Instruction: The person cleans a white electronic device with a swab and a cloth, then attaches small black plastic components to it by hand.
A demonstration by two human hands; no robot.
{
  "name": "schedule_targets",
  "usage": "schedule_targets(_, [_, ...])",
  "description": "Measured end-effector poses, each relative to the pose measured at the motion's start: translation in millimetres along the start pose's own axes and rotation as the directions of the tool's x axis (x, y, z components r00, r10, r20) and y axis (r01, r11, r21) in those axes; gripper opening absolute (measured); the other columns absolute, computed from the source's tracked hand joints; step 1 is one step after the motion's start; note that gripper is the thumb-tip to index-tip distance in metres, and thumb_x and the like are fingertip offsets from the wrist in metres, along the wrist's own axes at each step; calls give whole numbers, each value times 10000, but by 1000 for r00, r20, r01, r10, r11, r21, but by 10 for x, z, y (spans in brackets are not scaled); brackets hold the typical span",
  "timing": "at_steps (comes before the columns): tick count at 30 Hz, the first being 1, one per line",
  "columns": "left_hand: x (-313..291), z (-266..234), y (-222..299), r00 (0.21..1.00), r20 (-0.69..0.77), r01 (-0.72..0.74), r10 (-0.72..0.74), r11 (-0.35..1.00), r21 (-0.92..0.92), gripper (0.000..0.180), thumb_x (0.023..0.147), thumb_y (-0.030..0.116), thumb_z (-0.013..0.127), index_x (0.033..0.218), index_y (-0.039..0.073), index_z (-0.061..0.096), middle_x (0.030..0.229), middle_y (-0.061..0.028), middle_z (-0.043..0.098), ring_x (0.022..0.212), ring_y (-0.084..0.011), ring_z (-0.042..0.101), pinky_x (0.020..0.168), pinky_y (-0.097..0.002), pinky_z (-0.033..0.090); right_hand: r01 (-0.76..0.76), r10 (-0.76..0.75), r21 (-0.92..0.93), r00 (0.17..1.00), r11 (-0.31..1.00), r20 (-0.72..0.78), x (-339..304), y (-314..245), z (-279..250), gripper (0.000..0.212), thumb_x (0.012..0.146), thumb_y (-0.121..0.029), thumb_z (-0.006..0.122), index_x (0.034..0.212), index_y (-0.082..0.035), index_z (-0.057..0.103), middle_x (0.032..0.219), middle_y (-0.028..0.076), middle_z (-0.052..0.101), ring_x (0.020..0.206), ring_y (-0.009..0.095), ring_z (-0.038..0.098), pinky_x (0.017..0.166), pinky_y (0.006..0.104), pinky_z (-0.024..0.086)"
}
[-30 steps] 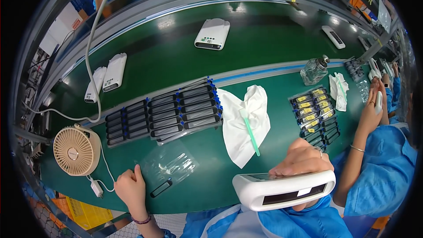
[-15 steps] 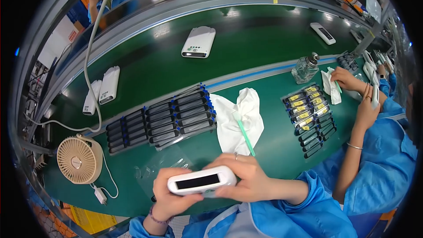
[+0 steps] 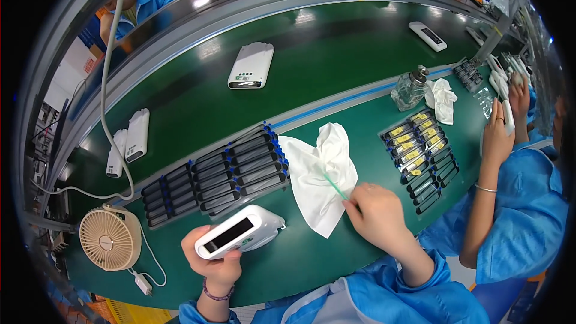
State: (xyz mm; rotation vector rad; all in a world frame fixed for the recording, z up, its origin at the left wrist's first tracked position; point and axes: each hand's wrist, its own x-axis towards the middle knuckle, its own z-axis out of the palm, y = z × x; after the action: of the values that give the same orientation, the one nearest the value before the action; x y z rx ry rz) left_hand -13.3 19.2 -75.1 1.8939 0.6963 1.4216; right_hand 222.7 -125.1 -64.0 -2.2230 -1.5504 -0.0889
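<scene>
My left hand [image 3: 211, 264] holds a white handheld device [image 3: 262, 228], its thumb and fingers wrapped round the end with the dark window. The device is tilted, its other end pointing up and right. Away to the right, my right hand [image 3: 381, 219] has its fingertips closed on the lower end of a thin green stick [image 3: 334, 185]. The stick's upper end lies on a crumpled white cloth [image 3: 321, 216] spread on the green table. Just behind the device sits a stack of black strip-shaped parts with blue tips [image 3: 231, 171].
A beige fan [image 3: 110, 237] stands at the left, its cable beside it. A glass pump bottle [image 3: 410, 90] and a tray of parts with yellow labels [image 3: 414, 147] are to the right. White devices [image 3: 252, 66] lie on the green belt beyond. A co-worker's arm [image 3: 489, 186] is at the right.
My right hand has left the device and moved right to the green stick. My left hand alone now holds the device, turned and shifted left. The co-worker's hand has left the far cloth.
</scene>
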Motion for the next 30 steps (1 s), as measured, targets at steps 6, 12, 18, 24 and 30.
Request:
schedule_targets(6, [-12, -3, -11, 999, 51, -7, 8, 1000, -19, 688, 731, 440, 716, 1117, -13, 371, 865, -151, 599, 747, -188, 604, 670, -274, 493, 201, -198, 310, 979, 929, -39, -22, -522, -85, 161, 707, -138, 645, 643, -69, 514, 605, 55, 523, 567, 225, 552, 498, 333, 424])
schedule_targets(12, [-60, 26, 32, 997, -16, 78, -77, 994, 78, 735, 744, 561, 641, 1136, -15, 404, 1010, -89, 461, 849, -143, 501, 736, -249, 420, 139, -141, -31, 988, 990, -62, 261, -573, 297, 279, 685, -304, 684, 651, -73, 530, 616, 50, 538, 567, 202, 551, 492, 321, 401])
schedule_targets(18, [-128, -35, -48, 998, -20, 56, -55, 995, 87, 747, 763, 572, 611, 1152, -32, 407, 1091, -104, 435, 964, -187, 464, 830, -300, 394, 114, -110, -20, 984, 993, 142, 659, -325, 599, 223, 743, -247, 608, 623, -62, 581, 600, 81, 587, 570, 242, 596, 506, 343, 454])
schedule_targets(24, [-168, -144, -148, 999, 30, 30, -35, 986, 162, 733, 762, 551, 620, 1151, -28, 394, 1048, -104, 431, 912, -185, 469, 784, -306, 399, -358, 136, 896, 906, -263, 402, 802, 609, -313, 197, 850, -197, 553, 905, -17, 612, 914, 65, 631, 837, 170, 598, 764, 350, 479])
schedule_targets(30, [-118, -9, 14, 993, 119, 6, -10, 999, 40, 633, 776, 412, 672, 1133, -33, 399, 1028, -152, 472, 886, -253, 492, 803, -356, 422, 379, 704, 842, 471, 383, -532, 763, 1222, -1210, 177, 889, -128, 493, 892, 29, 575, 857, 61, 605, 810, 137, 578, 739, 254, 442])
